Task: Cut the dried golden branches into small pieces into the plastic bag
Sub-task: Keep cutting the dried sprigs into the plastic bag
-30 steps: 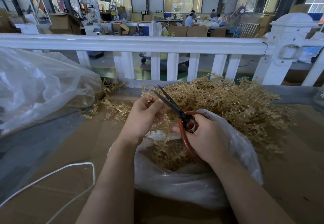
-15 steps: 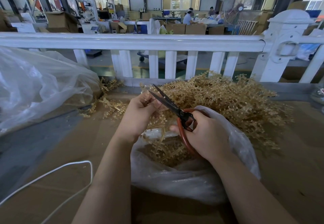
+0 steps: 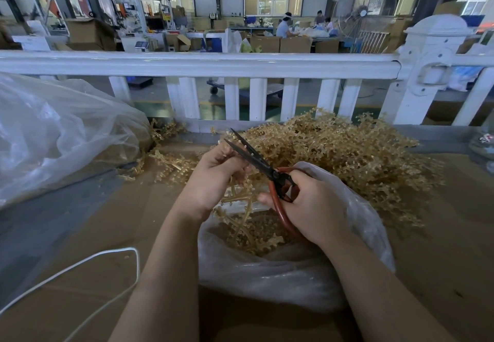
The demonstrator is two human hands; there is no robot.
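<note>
Left hand gripping dried golden plastic branch, right hand gripping red-handled black scissors, blades parted, above clear plastic bag, golden branch pile by bench's far edge

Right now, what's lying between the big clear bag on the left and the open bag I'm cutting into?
In the head view, loose golden sprigs lie on bare cardboard between the large clear bag and the plastic bag; the left hand hovers there.
</note>
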